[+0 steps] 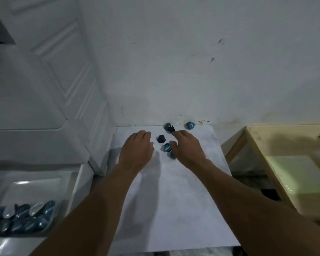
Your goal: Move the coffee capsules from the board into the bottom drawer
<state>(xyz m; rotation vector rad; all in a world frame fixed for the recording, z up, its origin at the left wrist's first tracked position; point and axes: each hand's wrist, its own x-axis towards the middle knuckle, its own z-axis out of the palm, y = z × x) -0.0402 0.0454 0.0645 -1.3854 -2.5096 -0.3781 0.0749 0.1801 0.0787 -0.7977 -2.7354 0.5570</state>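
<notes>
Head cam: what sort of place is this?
Probably a corner of a home, maybe a kitchen or utility room: a scuffed white wall, a white plastic drawer unit with its drawer open and holding coffee capsules, and an unpainted wooden unit.

Legible text, labels, numbers: 0.
Blue capsule [190,125], far edge of board [174,200]: pale mark on the foil, too blurred to read.
Mid-board blue capsule [167,147]: faint pale lettering, unreadable.
Drawer capsules [22,217]: no readable print.
</notes>
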